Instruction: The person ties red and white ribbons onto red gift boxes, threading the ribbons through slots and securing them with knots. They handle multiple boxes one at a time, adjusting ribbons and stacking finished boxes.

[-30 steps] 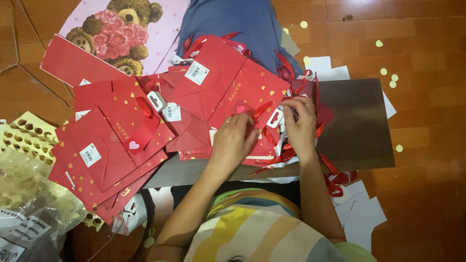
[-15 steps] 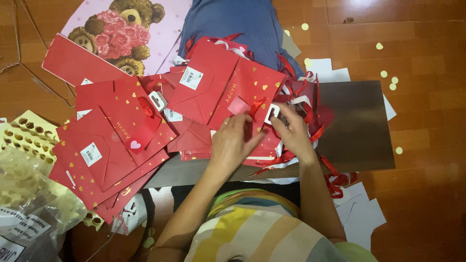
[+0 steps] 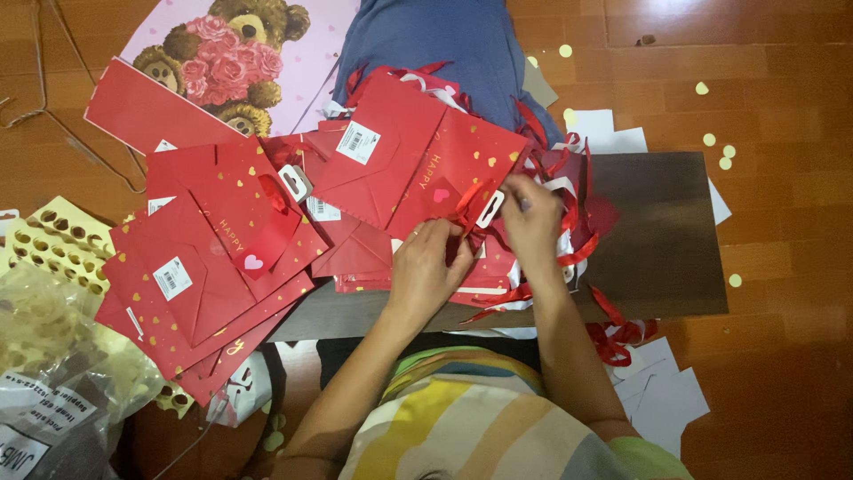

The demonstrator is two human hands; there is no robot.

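Since half a second ago your two hands have drawn closer over the flat red paper gift bag with gold hearts (image 3: pixel 462 169), and your right hand (image 3: pixel 533 222) has slid left from the tangle of ribbons toward the bag's middle. Your left hand (image 3: pixel 426 267) is pinched shut on the red ribbon handle (image 3: pixel 469 213) where it crosses the bag, its fingers (image 3: pixel 442 238) curled tight; your right hand's fingers (image 3: pixel 514 191) close on the small white tag (image 3: pixel 490 208) tied to that ribbon. The bag lies on top of a fanned heap of similar red bags (image 3: pixel 213 258), which has not shifted. Under the heap sits a dark brown board (image 3: pixel 666 231) serving as your worktop, laid on the reddish wooden floor (image 3: pixel 782 80). Round yellow paper dots (image 3: pixel 724 156) scatter across the floor; white paper sheets (image 3: pixel 657 400) lie near your right elbow. A pink bag printed with a teddy bear (image 3: pixel 231 53) and a blue cloth (image 3: pixel 444 36) lie at the far edge, and a clear plastic packet (image 3: pixel 53 356) lies at your left.
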